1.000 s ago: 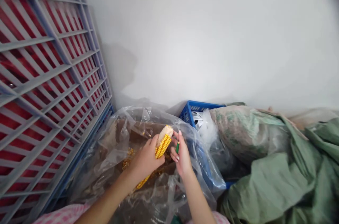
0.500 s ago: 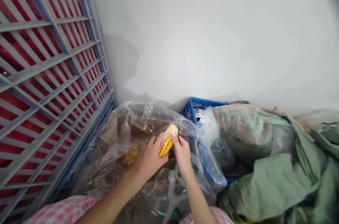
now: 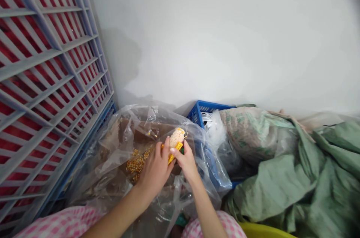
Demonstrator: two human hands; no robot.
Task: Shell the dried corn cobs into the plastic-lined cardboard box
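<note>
My left hand (image 3: 155, 172) grips a corn cob (image 3: 176, 140), whose upper end is bare and pale while yellow kernels remain lower down. The hand hides the cob's lower part. My right hand (image 3: 187, 161) is pressed against the cob, with a small green stick (image 3: 182, 150) showing between its fingers and the cob. Below my hands, loose yellow kernels (image 3: 136, 163) lie on brown cardboard (image 3: 149, 129) inside a transparent plastic bag (image 3: 118, 148).
A grey slatted rack (image 3: 53, 69) with red behind it leans against the white wall on the left. A blue crate (image 3: 206, 112) and stuffed green woven sacks (image 3: 270, 185) stand on the right. A yellow basin rim (image 3: 261, 230) shows below, beside my pink checked clothing (image 3: 62, 225).
The cob has turned and moved up into my left hand, its bare pale end now showing more. My hands are closer together, and the kernel patch looks larger.
</note>
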